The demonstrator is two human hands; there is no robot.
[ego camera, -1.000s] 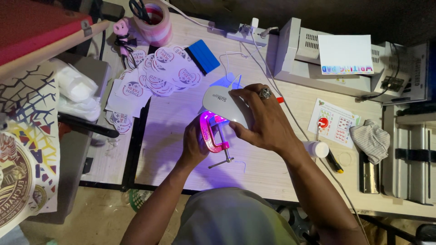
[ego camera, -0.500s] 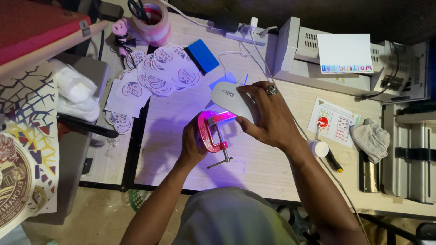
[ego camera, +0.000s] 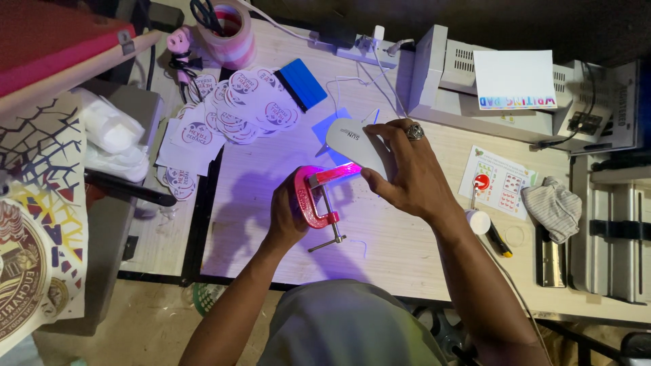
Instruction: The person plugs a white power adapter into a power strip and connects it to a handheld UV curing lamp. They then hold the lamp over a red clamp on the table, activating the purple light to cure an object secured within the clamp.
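Under right fingers (ego camera: pixel 390 146): lamp (ego camera: pixel 356 139), held closed and tilted; left fingers (ego camera: pixel 285 203) wrapped clamp (ego camera: pixel 313 198). Lamp could've slipped off.

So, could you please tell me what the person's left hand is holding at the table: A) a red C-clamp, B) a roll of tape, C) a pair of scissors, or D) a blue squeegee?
A: the left hand grips a red C-clamp under the violet glow, while the right hand holds a small white lamp over it.
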